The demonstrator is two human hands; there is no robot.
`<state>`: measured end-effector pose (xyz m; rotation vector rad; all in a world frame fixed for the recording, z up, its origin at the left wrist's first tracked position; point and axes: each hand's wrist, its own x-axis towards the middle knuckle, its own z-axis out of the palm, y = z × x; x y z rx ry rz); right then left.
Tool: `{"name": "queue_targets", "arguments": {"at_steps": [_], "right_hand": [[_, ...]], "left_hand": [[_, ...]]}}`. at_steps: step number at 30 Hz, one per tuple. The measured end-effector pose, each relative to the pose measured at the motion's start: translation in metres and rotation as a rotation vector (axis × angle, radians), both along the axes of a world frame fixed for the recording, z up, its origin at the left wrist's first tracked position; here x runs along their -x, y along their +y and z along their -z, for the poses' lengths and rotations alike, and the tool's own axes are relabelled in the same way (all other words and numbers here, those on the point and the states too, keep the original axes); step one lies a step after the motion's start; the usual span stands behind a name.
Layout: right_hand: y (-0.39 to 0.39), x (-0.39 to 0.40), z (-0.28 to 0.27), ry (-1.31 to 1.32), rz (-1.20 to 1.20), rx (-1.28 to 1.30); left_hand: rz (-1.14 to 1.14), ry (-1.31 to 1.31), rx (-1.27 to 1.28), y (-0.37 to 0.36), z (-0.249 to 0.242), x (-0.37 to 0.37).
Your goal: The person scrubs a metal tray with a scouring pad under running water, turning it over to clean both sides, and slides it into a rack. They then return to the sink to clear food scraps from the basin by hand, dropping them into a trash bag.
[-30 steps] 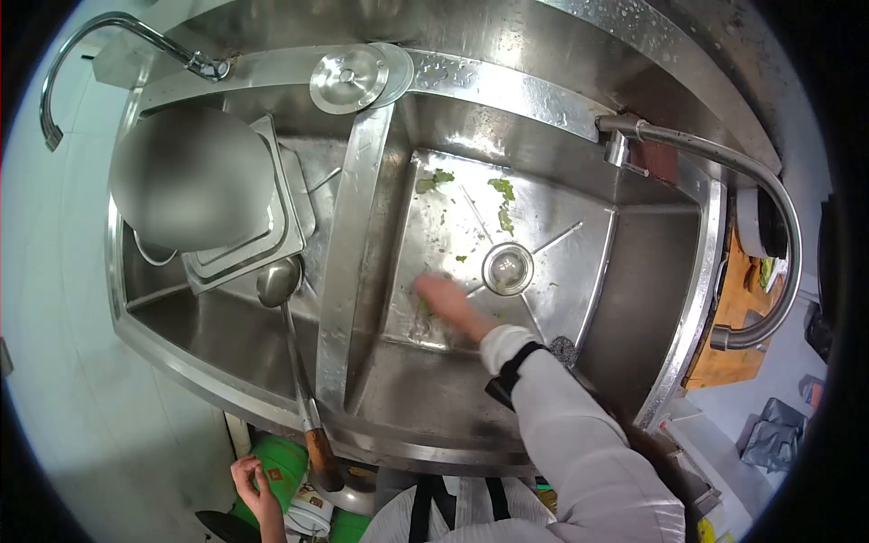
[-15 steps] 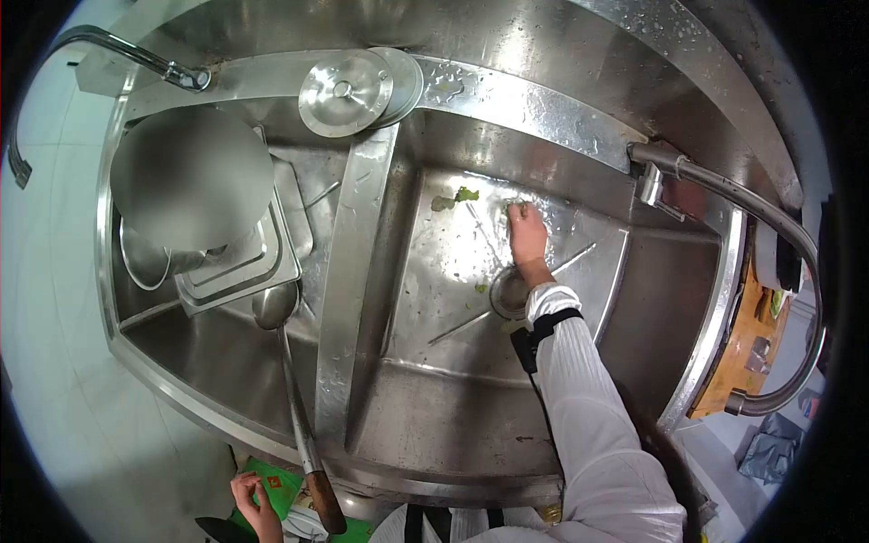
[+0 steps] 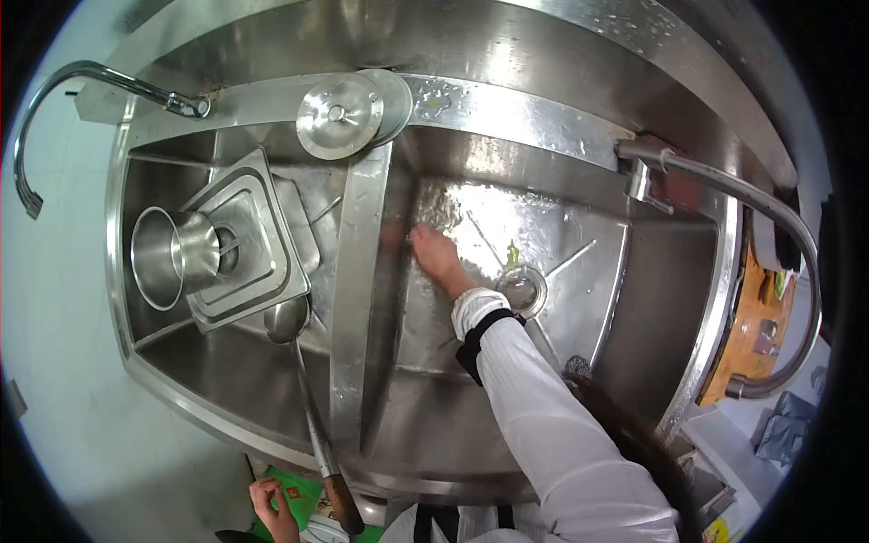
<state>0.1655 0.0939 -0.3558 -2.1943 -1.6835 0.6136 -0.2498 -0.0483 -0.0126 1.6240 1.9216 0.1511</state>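
Inside the right basin (image 3: pixel 471 398) of a steel sink, my right hand (image 3: pixel 436 253) is at the left side of the wet floor, close to the divider. Its fingers are bent together, and whatever they hold, if anything, is hidden. Right of this hand, a green leaf scrap (image 3: pixel 512 254) lies at the edge of the round drain (image 3: pixel 521 290). My left hand (image 3: pixel 274 509) hangs in front of the sink at the lower left, fingers loosely bent and apart, with nothing visible in it. A ladle (image 3: pixel 312 416) rests across the left basin's front rim near it.
The left basin holds a metal pot (image 3: pixel 158 262) and stacked steel pans (image 3: pixel 272 217). Two round drain lids (image 3: pixel 339 116) sit on the back ledge. Faucets arch at the left (image 3: pixel 118 74) and right (image 3: pixel 801 262). A mesh scourer (image 3: pixel 577 366) shows beside my right sleeve.
My right hand has moved left across the basin floor. The leaf scraps at the back left are gone from there, and a scrap now lies by the drain. The view has shifted slightly.
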Motion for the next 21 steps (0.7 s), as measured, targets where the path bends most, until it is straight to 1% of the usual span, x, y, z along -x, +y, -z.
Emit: {"name": "queue_targets", "arguments": {"at_steps": [2, 4, 5, 7, 8, 9, 10, 11, 12, 13, 14, 15, 17, 18, 20, 21], "right_hand": [[-0.015, 0.008, -0.008, 0.091, -0.264, 0.266], [-0.039, 0.017, -0.010, 0.270, -0.201, 0.470], [-0.055, 0.009, -0.039, 0.167, -0.438, 0.360], [-0.094, -0.013, -0.050, 0.191, -0.203, 0.104], [-0.107, -0.032, -0.071, 0.240, -0.011, 0.039], [-0.122, -0.052, -0.057, 0.273, 0.139, -0.050], [-0.131, -0.069, -0.086, 0.174, 0.338, 0.036], [-0.140, -0.086, -0.085, 0.255, 0.510, -0.066], [-0.147, -0.102, -0.082, 0.147, 0.548, 0.029], [-0.150, -0.112, -0.075, 0.085, 0.525, 0.012], [-0.150, -0.118, -0.065, 0.027, 0.496, 0.000], [-0.147, -0.118, -0.051, 0.034, 0.497, 0.006], [-0.130, -0.114, -0.024, -0.023, 0.397, -0.002], [-0.117, -0.108, -0.021, -0.049, 0.422, 0.125], [-0.094, -0.097, -0.024, -0.083, 0.550, 0.285], [-0.087, -0.096, -0.021, -0.073, 0.551, 0.292]], "left_hand": [[0.049, -0.013, -0.028, 0.002, -0.001, 0.008], [0.016, -0.012, 0.028, 0.007, -0.007, 0.019], [0.036, -0.020, 0.023, 0.011, -0.008, 0.021], [0.091, -0.188, -0.092, 0.020, -0.009, 0.021], [0.102, -0.203, -0.107, 0.025, -0.011, 0.018], [0.110, -0.217, -0.114, 0.030, -0.015, 0.015], [0.121, -0.229, -0.118, 0.035, -0.016, 0.013], [0.135, -0.234, -0.124, 0.036, -0.015, 0.015], [0.137, -0.211, -0.071, 0.035, -0.013, 0.018], [0.137, -0.186, -0.018, 0.035, -0.009, 0.020], [0.141, -0.182, -0.015, 0.034, -0.007, 0.017], [0.169, -0.134, -0.007, 0.030, -0.006, 0.013], [0.197, -0.080, 0.008, 0.025, 0.003, 0.015], [0.190, -0.060, 0.016, 0.021, 0.008, 0.022], [0.186, -0.035, 0.024, 0.018, 0.017, 0.029], [0.175, -0.054, 0.036, 0.016, 0.017, 0.031]]}}
